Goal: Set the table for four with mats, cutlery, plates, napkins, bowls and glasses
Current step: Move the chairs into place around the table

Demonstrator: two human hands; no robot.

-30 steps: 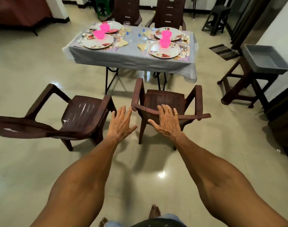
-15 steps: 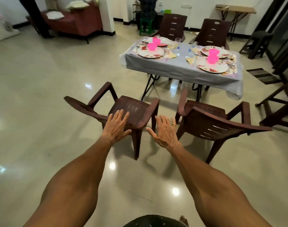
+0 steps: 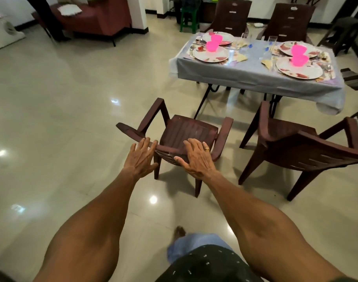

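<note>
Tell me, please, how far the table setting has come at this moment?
Looks nearly done: the table carries four plates, each with a pink bowl, plus glasses, napkins and cutlery. In hand: left hand and right hand reach open toward the nearer chair. Left: probably pushing the chairs in.

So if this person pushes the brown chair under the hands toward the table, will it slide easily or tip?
The brown chair looks like moulded plastic, so probably light. On the glossy floor its legs likely slide. Pushed high at the backrest, it might tip forward a little.
</note>
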